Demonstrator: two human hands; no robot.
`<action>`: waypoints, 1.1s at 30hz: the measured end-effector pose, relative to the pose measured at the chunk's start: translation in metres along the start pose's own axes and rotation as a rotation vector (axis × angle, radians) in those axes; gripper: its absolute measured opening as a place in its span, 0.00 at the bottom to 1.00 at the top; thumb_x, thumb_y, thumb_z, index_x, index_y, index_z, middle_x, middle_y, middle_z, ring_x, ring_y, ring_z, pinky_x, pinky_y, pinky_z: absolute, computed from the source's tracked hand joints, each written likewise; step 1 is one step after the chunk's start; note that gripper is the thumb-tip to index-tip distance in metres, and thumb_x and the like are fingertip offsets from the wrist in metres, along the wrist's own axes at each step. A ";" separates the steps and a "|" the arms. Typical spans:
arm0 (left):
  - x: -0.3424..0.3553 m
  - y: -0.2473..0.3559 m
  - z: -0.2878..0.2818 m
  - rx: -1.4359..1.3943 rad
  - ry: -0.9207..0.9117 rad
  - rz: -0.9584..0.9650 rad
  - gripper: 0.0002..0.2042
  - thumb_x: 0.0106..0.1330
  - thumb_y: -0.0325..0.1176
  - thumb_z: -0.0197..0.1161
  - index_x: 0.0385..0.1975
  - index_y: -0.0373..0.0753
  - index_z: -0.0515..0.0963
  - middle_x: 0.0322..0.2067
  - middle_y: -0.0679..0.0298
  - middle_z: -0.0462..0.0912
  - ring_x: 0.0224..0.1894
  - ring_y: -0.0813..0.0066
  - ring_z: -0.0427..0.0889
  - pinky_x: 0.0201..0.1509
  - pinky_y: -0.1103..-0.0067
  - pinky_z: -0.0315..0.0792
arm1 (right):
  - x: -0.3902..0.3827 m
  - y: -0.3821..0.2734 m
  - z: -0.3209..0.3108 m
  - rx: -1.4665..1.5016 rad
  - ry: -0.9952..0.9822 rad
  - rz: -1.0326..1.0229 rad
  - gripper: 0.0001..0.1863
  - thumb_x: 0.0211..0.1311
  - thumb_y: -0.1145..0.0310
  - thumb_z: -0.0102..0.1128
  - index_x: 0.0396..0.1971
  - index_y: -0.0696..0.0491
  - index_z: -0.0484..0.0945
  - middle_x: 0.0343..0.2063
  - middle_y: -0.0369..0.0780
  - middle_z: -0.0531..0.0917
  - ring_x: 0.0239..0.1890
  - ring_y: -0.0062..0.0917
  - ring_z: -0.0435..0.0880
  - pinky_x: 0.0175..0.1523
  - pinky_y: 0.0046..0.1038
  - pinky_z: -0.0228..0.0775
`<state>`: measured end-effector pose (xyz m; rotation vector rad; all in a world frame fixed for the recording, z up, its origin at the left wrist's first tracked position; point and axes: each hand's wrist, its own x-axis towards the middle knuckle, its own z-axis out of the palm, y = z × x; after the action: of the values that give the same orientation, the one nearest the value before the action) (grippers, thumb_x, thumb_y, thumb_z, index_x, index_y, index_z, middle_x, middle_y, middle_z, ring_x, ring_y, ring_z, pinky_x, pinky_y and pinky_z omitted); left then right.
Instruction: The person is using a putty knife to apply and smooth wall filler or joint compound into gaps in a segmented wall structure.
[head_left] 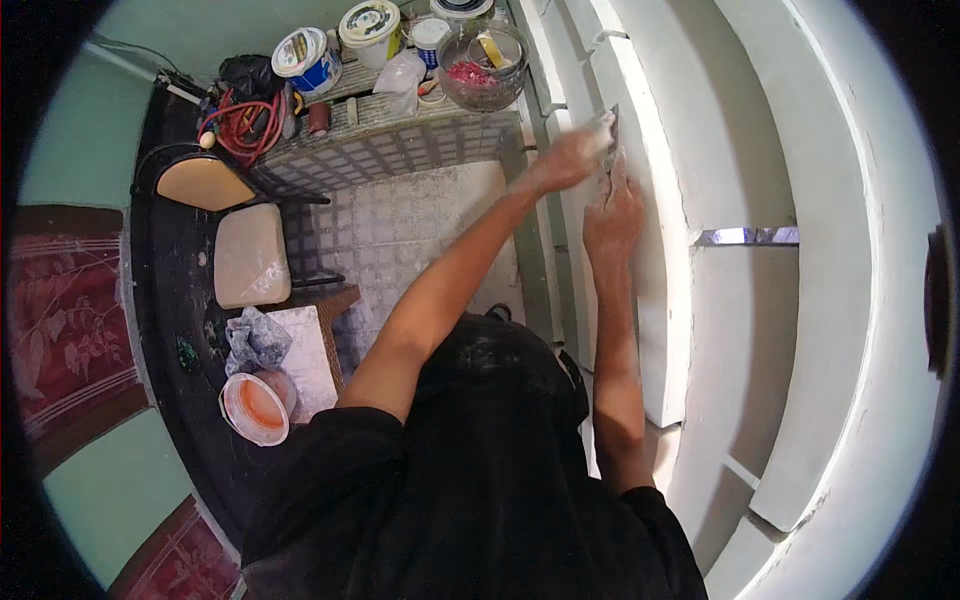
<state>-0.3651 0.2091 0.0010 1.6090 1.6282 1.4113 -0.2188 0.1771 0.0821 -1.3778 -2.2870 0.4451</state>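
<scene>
Both my arms reach forward to a white ledge (655, 240) of the stepped, white-coated panels on the right. My right hand (613, 218) is closed on a slim dark tool, which looks like a putty knife (614, 124), its fingers pointing away from me along it. Just beyond and to its left, my left hand (572, 158) comes in close to the blade. Motion smears its fingers, and a whitish patch shows at their tips. Whether it grips anything cannot be made out.
Paint buckets (370, 32), a clear round tub (483, 68) and a coiled red hose (243, 125) crowd the far bench (420, 140). At left stand a cushioned chair (250, 255) and a small table (306, 345) with a grey rag (257, 340) and a bucket of orange liquid (258, 408).
</scene>
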 end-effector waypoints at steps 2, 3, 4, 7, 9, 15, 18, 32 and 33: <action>-0.012 -0.011 -0.008 0.125 -0.050 -0.056 0.23 0.68 0.41 0.58 0.59 0.35 0.70 0.52 0.42 0.78 0.57 0.43 0.76 0.63 0.60 0.70 | -0.011 0.006 -0.010 0.009 -0.067 0.082 0.24 0.71 0.70 0.47 0.65 0.57 0.71 0.50 0.54 0.81 0.53 0.48 0.80 0.60 0.42 0.69; -0.027 -0.023 -0.012 0.235 0.066 -0.141 0.20 0.67 0.34 0.55 0.59 0.38 0.73 0.55 0.45 0.76 0.53 0.44 0.77 0.58 0.59 0.73 | -0.028 0.013 -0.018 0.089 0.029 -0.021 0.23 0.71 0.70 0.48 0.64 0.58 0.72 0.50 0.53 0.82 0.53 0.46 0.81 0.60 0.40 0.70; -0.037 -0.034 -0.011 0.346 0.189 -0.225 0.20 0.67 0.28 0.52 0.59 0.40 0.76 0.57 0.47 0.75 0.48 0.44 0.78 0.52 0.58 0.75 | -0.041 0.019 -0.028 0.171 0.126 -0.131 0.22 0.71 0.69 0.49 0.63 0.59 0.73 0.50 0.53 0.83 0.53 0.45 0.81 0.60 0.38 0.71; -0.077 -0.043 0.024 0.173 0.120 -0.343 0.23 0.68 0.45 0.59 0.58 0.37 0.71 0.41 0.45 0.80 0.49 0.42 0.79 0.53 0.58 0.74 | -0.082 0.029 -0.067 0.216 0.215 -0.180 0.22 0.71 0.72 0.50 0.63 0.60 0.73 0.48 0.55 0.82 0.51 0.45 0.82 0.57 0.40 0.72; -0.091 -0.068 0.063 -0.061 0.263 -0.301 0.25 0.68 0.44 0.60 0.60 0.37 0.70 0.42 0.45 0.81 0.50 0.42 0.79 0.55 0.59 0.74 | -0.091 0.009 -0.095 0.287 0.159 -0.016 0.22 0.70 0.74 0.52 0.63 0.59 0.73 0.52 0.53 0.81 0.52 0.41 0.83 0.57 0.37 0.73; -0.085 0.040 0.081 -0.319 0.343 -0.216 0.29 0.68 0.42 0.64 0.66 0.37 0.67 0.55 0.42 0.77 0.61 0.45 0.74 0.62 0.64 0.71 | -0.079 0.033 -0.041 0.143 0.105 -0.160 0.24 0.69 0.75 0.49 0.65 0.58 0.71 0.56 0.53 0.79 0.57 0.48 0.79 0.62 0.41 0.69; -0.066 0.077 0.054 -0.354 0.282 -0.414 0.28 0.69 0.43 0.63 0.65 0.36 0.69 0.58 0.41 0.76 0.63 0.49 0.74 0.62 0.65 0.70 | -0.078 0.029 -0.030 0.145 0.113 -0.112 0.24 0.69 0.74 0.49 0.65 0.58 0.71 0.59 0.54 0.77 0.59 0.50 0.77 0.64 0.43 0.67; -0.061 0.066 0.045 -0.547 0.071 -0.318 0.26 0.72 0.45 0.58 0.63 0.34 0.70 0.48 0.44 0.81 0.52 0.51 0.80 0.60 0.66 0.69 | -0.056 0.020 -0.002 0.161 0.177 -0.023 0.22 0.68 0.74 0.51 0.61 0.60 0.74 0.54 0.54 0.81 0.53 0.49 0.80 0.58 0.42 0.70; -0.057 0.065 0.043 -0.532 0.062 -0.314 0.25 0.72 0.45 0.58 0.60 0.33 0.72 0.45 0.43 0.82 0.49 0.49 0.81 0.57 0.64 0.70 | -0.052 0.022 0.002 0.161 0.179 -0.024 0.22 0.68 0.74 0.51 0.61 0.60 0.74 0.54 0.54 0.81 0.53 0.49 0.80 0.58 0.42 0.70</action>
<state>-0.2854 0.1585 0.0219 0.9736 1.3115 1.5596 -0.1814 0.1405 0.0599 -1.2569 -2.0738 0.4679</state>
